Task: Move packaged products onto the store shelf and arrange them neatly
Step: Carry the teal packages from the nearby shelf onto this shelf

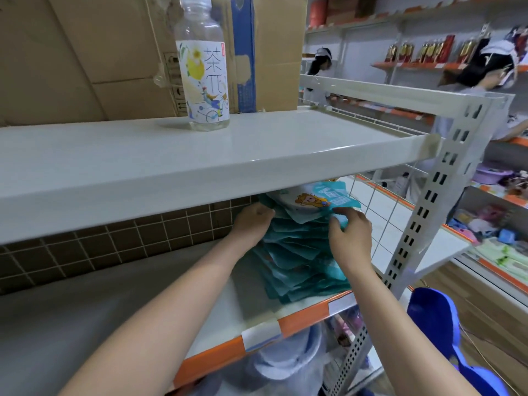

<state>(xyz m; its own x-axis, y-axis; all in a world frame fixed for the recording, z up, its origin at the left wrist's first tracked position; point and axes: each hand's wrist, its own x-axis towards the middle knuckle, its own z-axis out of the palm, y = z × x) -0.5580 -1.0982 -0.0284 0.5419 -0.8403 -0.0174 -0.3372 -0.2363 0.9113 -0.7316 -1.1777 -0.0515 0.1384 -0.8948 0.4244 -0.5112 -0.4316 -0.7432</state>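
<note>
A row of several teal packets [300, 252] stands on the lower shelf board [245, 304], under the white upper shelf [171, 167]. The rearmost packet [323, 200] shows a cartoon figure and white squares. My left hand [253, 221] presses against the left side of the row with curled fingers. My right hand [350, 232] pinches the right edge of a teal packet near the back of the row. The back end of the row is hidden under the upper shelf.
A clear drink bottle [204, 70] stands on the upper shelf before cardboard boxes [85, 52]. A wire side panel [380, 218] and a perforated upright [423, 221] close the shelf's right end. A blue stool [440, 330] is at lower right. Two people [485, 72] work at far shelves.
</note>
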